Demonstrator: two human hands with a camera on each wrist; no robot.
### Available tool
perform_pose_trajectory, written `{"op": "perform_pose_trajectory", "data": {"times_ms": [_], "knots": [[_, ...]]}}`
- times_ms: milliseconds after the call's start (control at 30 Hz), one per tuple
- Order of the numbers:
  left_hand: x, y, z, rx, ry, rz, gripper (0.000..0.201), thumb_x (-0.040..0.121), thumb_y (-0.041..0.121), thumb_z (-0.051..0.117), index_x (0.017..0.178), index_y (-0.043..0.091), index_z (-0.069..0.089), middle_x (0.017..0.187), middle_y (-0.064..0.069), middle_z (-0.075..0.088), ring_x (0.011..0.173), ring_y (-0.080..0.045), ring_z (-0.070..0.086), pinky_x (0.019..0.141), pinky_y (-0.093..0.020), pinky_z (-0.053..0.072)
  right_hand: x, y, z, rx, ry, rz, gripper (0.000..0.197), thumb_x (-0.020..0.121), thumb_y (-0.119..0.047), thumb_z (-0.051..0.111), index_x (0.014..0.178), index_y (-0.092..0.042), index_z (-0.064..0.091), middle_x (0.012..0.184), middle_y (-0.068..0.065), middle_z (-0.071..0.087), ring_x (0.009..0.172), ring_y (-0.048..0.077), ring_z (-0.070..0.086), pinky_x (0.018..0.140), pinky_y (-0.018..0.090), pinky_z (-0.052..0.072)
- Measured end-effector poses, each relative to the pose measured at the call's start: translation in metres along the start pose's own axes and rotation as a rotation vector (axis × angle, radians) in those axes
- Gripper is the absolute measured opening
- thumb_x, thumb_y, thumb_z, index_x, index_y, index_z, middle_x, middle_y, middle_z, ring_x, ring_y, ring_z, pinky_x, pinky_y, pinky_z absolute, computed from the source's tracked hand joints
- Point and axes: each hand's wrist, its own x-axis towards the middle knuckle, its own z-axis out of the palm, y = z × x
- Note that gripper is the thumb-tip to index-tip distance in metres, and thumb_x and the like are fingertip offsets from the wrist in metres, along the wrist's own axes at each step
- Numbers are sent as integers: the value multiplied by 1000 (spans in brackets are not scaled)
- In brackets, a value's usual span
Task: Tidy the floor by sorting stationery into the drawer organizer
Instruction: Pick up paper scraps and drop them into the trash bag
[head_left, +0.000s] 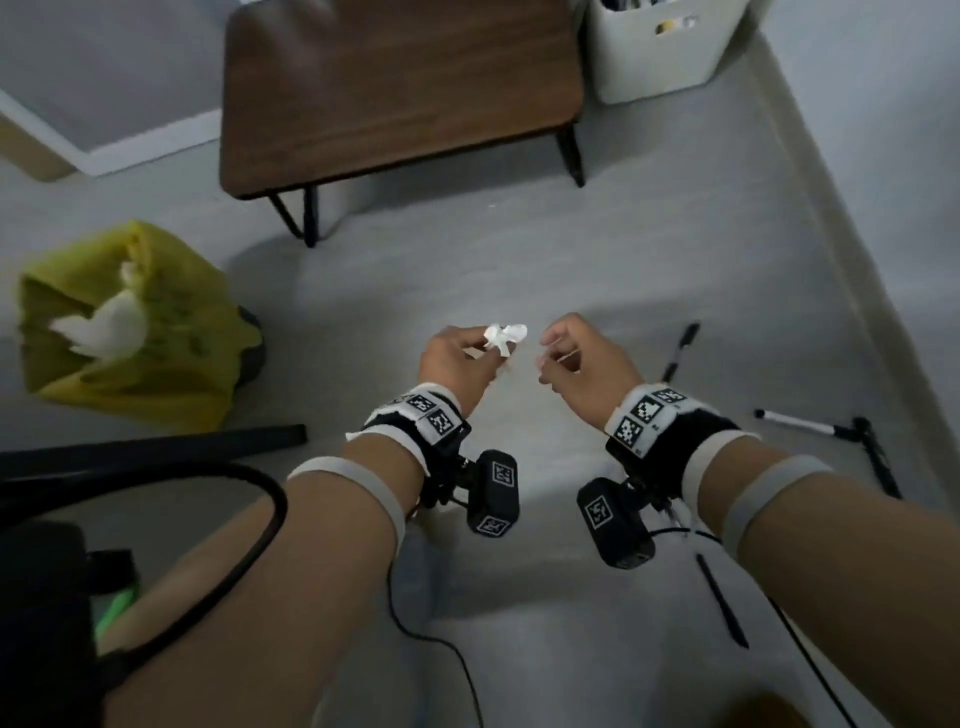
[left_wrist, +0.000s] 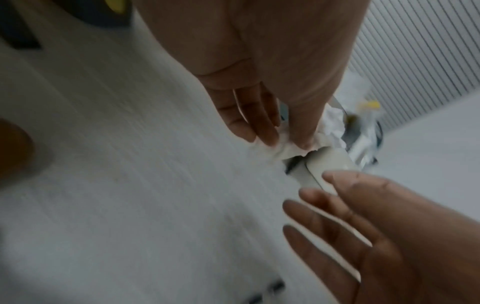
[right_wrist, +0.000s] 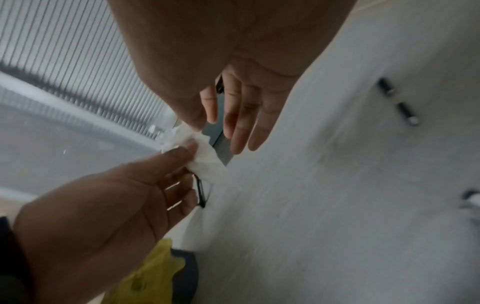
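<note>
A black marker (head_left: 680, 351) lies on the grey floor (head_left: 519, 270) at about three o'clock, pointing toward one; a white-barrelled pen (head_left: 800, 422) lies flat farther out, near four

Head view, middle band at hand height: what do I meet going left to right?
Yellow plastic bag holding white paper → left hand pinching a crumpled white tissue → right hand, fingers loosely curled, holding nothing → black marker pen on the grey floor.
</note>
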Motion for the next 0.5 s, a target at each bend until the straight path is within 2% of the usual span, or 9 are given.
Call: {"op": "perform_pose_trajectory", "data": {"times_ms": [33,133,167,233,333,367,433,467,500], "knots": [[9,-6,-29,15,63,-15,18,84,36,74,86,19,79,67,1,67,55,-15,60,66,-41,59,10,-20,15,-40,-30,-25,10,87,-20,63,96,-21,59,80,-7,63,77,19,67,76,36,54],[30,-28,-123,-29,274,-177,29,92,33,65,74,12,74,60,-5,68,54,-19,63,64,-32,56,41,-77,70,-169,-138,-74,3,86,-17,65,88,-19,66,78,-9,64,74,10,60,74,23,44],[36,-37,-153,-64,349,-225,28,93,31,64,76,12,74,61,-5,69,53,-18,63,64,-28,56,50,-96,89,-207,-182,-75,3,86,-18,65,87,-20,67,81,-7,67,76,11,60,74,22,44],[48,-53,-208,-166,486,-289,15,92,23,64,91,10,71,69,-4,69,51,-14,61,60,-25,56,68,-129,125,-252,-242,-66,5,85,-19,65,85,-24,66,86,-4,69,81,14,62,75,22,44],[62,-73,-276,-298,642,-380,8,95,12,57,101,14,62,72,0,60,48,-6,55,38,-8,41,94,-163,178,-292,-296,-78,10,85,-16,62,85,-24,67,85,-7,68,81,12,61,69,21,44],[66,-79,-296,-324,707,-397,9,95,11,57,101,15,63,74,1,61,49,-6,58,36,-7,38,99,-172,194,-296,-313,-84,10,86,-14,62,87,-22,68,85,-8,66,82,11,60,69,21,45],[77,-92,-341,-401,873,-377,16,92,15,60,105,10,67,87,-3,68,69,-17,69,44,-9,47,112,-190,228,-320,-366,-100,9,87,-14,62,91,-18,69,88,-6,66,85,13,61,74,21,45],[84,-97,-357,-447,917,-372,28,91,19,62,117,10,66,96,-3,69,83,-21,69,57,-15,55,116,-197,240,-323,-389,-97,9,88,-14,62,93,-17,69,91,-4,67,87,15,62,76,22,45],[91,-102,-373,-506,909,-394,45,90,24,64,133,13,57,105,-2,67,95,-21,67,73,-24,57,119,-202,250,-313,-413,-86,10,88,-14,61,94,-16,70,94,-1,69,88,18,63,77,24,47]]}}
